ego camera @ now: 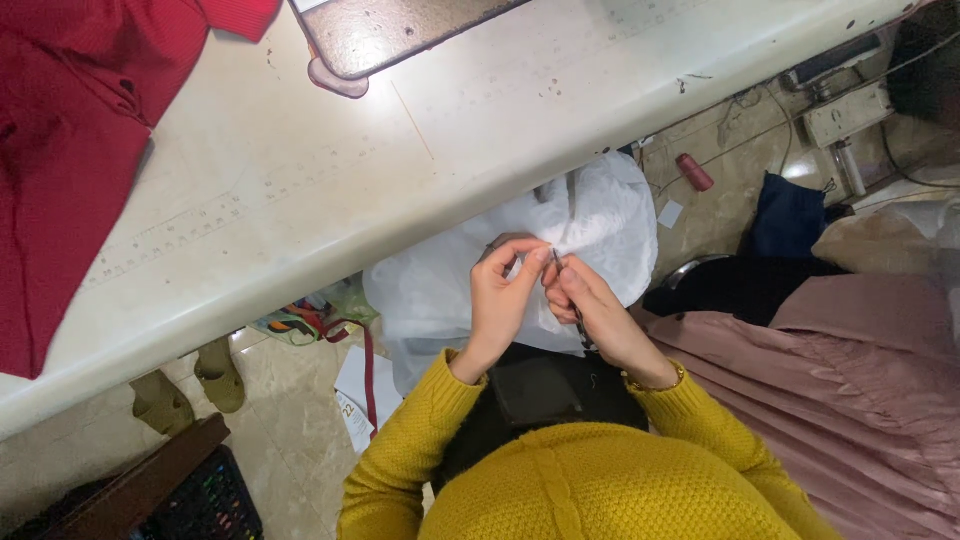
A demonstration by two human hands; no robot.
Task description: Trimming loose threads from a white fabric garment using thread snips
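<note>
My left hand (pixel 503 297) and my right hand (pixel 596 312) meet just below the edge of a cream work table (pixel 300 190). Both pinch a fold of thin white fabric (pixel 600 225) that hangs down from under the table edge. My right hand also holds a small dark metal tool (pixel 578 322), likely thread snips, its tip near the left fingertips. My sleeves are mustard-yellow knit. A dark item (pixel 535 388) lies in my lap under my wrists.
Red cloth (pixel 60 150) lies on the table's left end, and a sewing machine base (pixel 390 30) stands at the top. Pink fabric (pixel 850 370) is heaped at right. Slippers (pixel 190 385), papers and a red thread spool (pixel 694 172) lie on the tiled floor.
</note>
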